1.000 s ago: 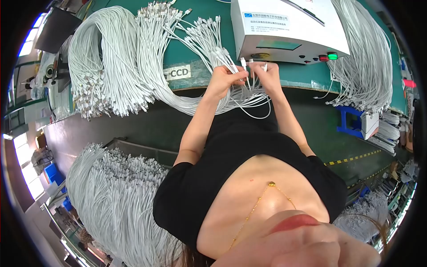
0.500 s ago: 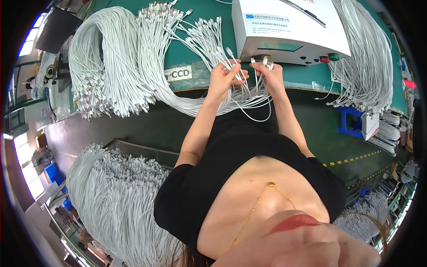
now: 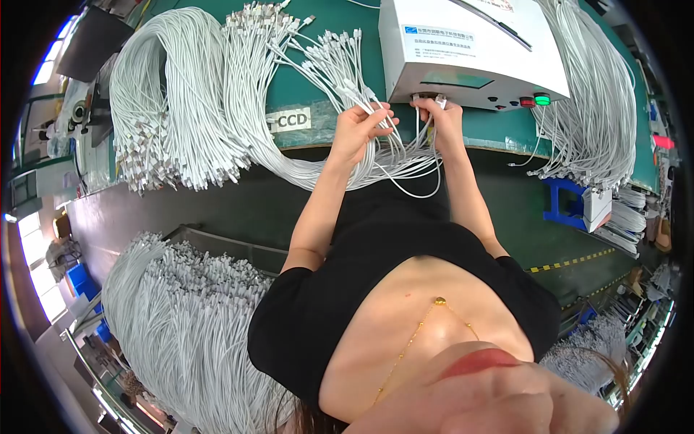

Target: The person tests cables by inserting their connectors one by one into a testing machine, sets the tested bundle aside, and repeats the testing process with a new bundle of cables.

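My left hand [image 3: 360, 132] is closed around several white cables, just in front of the tester-like white box [image 3: 477, 61]. Their plug ends [image 3: 350, 90] fan out above its fingers on the green table. My right hand [image 3: 442, 124] pinches a white cable plug [image 3: 440, 102] at the lower front edge of the box. Beside it, another plug [image 3: 417, 99] meets the same edge; whether either is seated in a socket I cannot tell. The cable lengths [image 3: 394, 163] hang in loops below both hands and run left to a large bundle.
Thick bundles of white cables [image 3: 188, 87] lie on the table's left, near a "CCD" label [image 3: 289, 119]. More cables [image 3: 593, 94] drape over its right side. The box has a red button [image 3: 527, 102] and a green button [image 3: 542, 100]. A big cable heap [image 3: 195, 325] stands behind left.
My right hand has moved slightly up and the plugs now touch the box's front edge. The green button looks brighter. My left hand has shifted slightly left, still gripping cables.
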A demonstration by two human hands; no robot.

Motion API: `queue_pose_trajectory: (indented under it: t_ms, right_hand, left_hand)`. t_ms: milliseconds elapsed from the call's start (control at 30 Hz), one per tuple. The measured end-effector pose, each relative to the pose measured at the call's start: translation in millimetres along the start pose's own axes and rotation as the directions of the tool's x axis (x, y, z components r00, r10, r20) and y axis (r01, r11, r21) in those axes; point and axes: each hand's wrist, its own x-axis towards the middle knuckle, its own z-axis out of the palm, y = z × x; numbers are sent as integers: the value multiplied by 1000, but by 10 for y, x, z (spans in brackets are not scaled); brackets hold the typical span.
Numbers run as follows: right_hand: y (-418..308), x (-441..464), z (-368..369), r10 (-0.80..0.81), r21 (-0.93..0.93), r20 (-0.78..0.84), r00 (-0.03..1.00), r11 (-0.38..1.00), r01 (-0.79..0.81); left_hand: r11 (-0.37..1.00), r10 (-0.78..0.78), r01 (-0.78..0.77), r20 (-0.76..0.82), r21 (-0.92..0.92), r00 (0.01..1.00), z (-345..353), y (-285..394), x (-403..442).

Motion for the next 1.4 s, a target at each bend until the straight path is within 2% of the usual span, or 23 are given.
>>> queue_pose_trajectory:
  t_ms: [33, 100, 133, 167, 233, 300, 367, 400, 433, 500, 567, 633, 667, 767, 900, 933, 1000, 1067, 1100, 1233, 1300, 1367, 1400]
  right_hand:
    - [16, -19, 30, 1, -1, 0, 1000, 1000, -1]
    - [56, -72, 104, -249, -22, 85, 965, 968, 252]
    - [91, -60, 50, -295, -172, 133, 946, 933, 315]
    - [103, -77, 24, -297, -174, 132, 946, 932, 317]
    - [-88, -289, 90, -134, -170, 214, 968, 970, 172]
    - [-86, -315, 100, -175, -196, 247, 953, 954, 226]
    - [-12, -285, 92, -154, -30, 194, 969, 986, 163]
    - [-77, -301, 78, -37, -1, 162, 986, 999, 38]
    - [34, -181, -24, -55, -49, 156, 986, 997, 64]
    - [104, -65, -109, 20, 58, 108, 994, 998, -27]
    - [45, -60, -51, 2, 49, 94, 996, 999, -7]
    - [-29, -49, 26, -60, 21, 43, 997, 998, 59]
    - [26, -7, 19, -79, 72, 42, 996, 995, 75]
    - [-40, -32, 28, -65, 67, 60, 996, 996, 61]
    - [-41, -6, 2, -16, 7, 67, 998, 1000, 16]
    - [2, 28, 1, -55, 1, 99, 994, 998, 55]
    - [22, 24, -4, -94, -4, 131, 987, 995, 95]
    - [6, -66, -3, -249, -230, 242, 938, 924, 305]
    - [2, -126, 10, -251, -231, 242, 937, 923, 307]
    - [43, -245, 49, -233, -144, 220, 947, 953, 268]
    - [65, -160, -36, -27, -109, 86, 996, 993, 37]
    - [72, -81, -80, 72, 111, 46, 996, 991, -76]
    - [77, -96, -47, 36, 109, 16, 999, 993, -38]
  left_hand:
    - [999, 7, -8, 12, 38, 1000, 0, -2, -6]
    - [996, -14, 12, 21, 91, 1000, 37, 8, -33]
    - [989, -33, 28, 30, 147, 999, 56, 14, -38]
    - [989, -31, 26, 34, 145, 999, 62, 2, -24]
    - [965, -62, 28, 122, 262, 991, 70, -48, -20]
    - [958, -57, 6, 170, 287, 984, 106, -73, -34]
    - [960, -70, 30, 132, 279, 989, 148, -72, -47]
    - [957, -77, 39, 122, 287, 990, 154, -40, -61]
    - [957, -77, 39, 121, 287, 990, 157, -5, -66]
    - [963, -100, 91, 24, 255, 995, 151, 49, -70]
    - [980, -85, 75, 44, 186, 995, 87, 35, -36]
    - [997, -60, 62, -34, 42, 998, 88, 78, -36]
    - [996, -87, 88, -77, 9, 993, 96, 120, -27]
    - [997, -68, 68, 10, -34, 998, 17, 98, 8]
    - [999, -44, 44, 26, -15, 999, 2, 66, 6]
    - [999, -44, 45, 26, -14, 999, -1, 67, 3]
    - [989, -63, 62, 3, 133, 998, 0, 75, -5]
    - [988, -53, 51, 10, 143, 999, 17, 38, -1]
    - [988, -42, 39, 17, 152, 999, 26, 10, 11]
    - [985, -48, 36, 67, 169, 997, 61, 4, -10]
    - [987, -27, 17, 57, 160, 998, 92, 11, -26]
    - [991, -51, 52, -11, 124, 999, 129, 67, -18]
    - [988, -40, 41, -11, 150, 999, 155, 123, -40]
